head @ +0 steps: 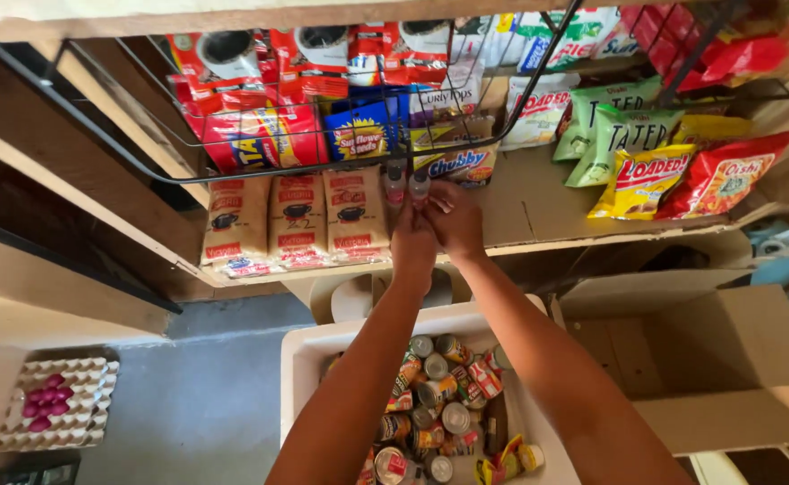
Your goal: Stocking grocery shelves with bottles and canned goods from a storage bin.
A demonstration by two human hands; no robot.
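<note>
Clear small bottles [407, 186], gripped by both hands [435, 232], stand beside tan sachets [296, 218] on the wooden shelf [529, 211].

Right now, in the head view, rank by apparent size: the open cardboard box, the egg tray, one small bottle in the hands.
1. Open cardboard box
2. Egg tray
3. Small bottle
The box lies nearer the camera, so its lead may be overstated.

A plain brown shelf [529, 211] runs across the view, and on it three tan coffee packs [296, 220] with red labels lie side by side at the left. Two small clear bottles [407, 186] stand upright just right of them, near the middle. Further right, green, yellow and red snack bags [655, 166] lie overlapping in a heap.
</note>
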